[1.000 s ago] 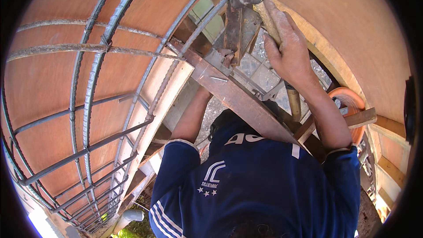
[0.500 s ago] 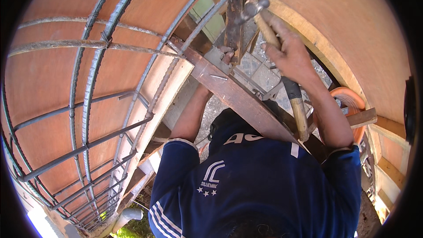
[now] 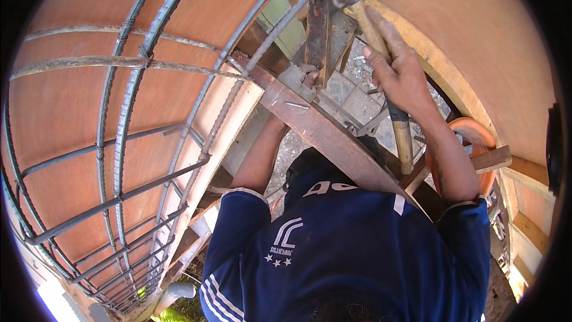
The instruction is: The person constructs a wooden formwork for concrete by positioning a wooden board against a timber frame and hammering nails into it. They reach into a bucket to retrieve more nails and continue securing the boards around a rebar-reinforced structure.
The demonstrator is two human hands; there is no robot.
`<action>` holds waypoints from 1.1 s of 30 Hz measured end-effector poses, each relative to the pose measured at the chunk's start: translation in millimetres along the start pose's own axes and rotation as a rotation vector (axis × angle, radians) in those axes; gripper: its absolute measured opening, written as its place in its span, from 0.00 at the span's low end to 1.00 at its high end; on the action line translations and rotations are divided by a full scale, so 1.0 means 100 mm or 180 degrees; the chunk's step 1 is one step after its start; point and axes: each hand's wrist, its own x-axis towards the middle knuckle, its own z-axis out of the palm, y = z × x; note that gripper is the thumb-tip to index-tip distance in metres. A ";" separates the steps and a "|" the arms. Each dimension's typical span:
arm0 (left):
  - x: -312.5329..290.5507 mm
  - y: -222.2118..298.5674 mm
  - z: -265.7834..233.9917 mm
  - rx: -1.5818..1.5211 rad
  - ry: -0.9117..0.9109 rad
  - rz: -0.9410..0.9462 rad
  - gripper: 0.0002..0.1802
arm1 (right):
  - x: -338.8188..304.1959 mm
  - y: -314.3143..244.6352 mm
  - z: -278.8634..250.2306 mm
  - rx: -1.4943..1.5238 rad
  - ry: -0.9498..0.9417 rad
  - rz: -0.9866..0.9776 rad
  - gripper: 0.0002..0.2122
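My right hand (image 3: 406, 80) is closed round the wooden handle of a hammer (image 3: 370, 27), raised with its metal head near the top of the view. A dark band wraps part of the handle below my fist. My left hand (image 3: 309, 75), partly hidden, has its fingers curled against the lower left edge of an upright dark wooden board (image 3: 317, 24). The left forearm passes beneath a brown wooden beam (image 3: 322, 131) that slants down to my chest. On top of that beam lies a loose nail (image 3: 297, 105).
A cage of ribbed steel bars (image 3: 124, 119) stands before orange-brown plywood (image 3: 71, 101) on the left. Another plywood panel (image 3: 471, 30), edged with timber, curves along the right. An orange plastic basin (image 3: 485, 134) sits by my right forearm, next to a short wood piece (image 3: 491, 160).
My right hand and the hammer have risen slightly, the hammer head shifting up and to the right. The left hand has stayed at the board.
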 end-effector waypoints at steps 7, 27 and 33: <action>-0.03 -0.07 0.01 0.0219 -0.0028 0.0197 0.09 | 0.02 0.50 0.15 -0.0538 -0.0994 0.0134 0.29; 0.09 -0.08 -0.05 -0.0196 -0.0274 -0.0603 0.11 | 0.04 0.52 0.13 -0.0444 -0.0548 -0.0418 0.32; 0.25 0.04 -0.09 0.0405 -0.0456 -0.0386 0.11 | 0.01 0.61 0.27 -0.0383 -0.0658 -0.0183 0.32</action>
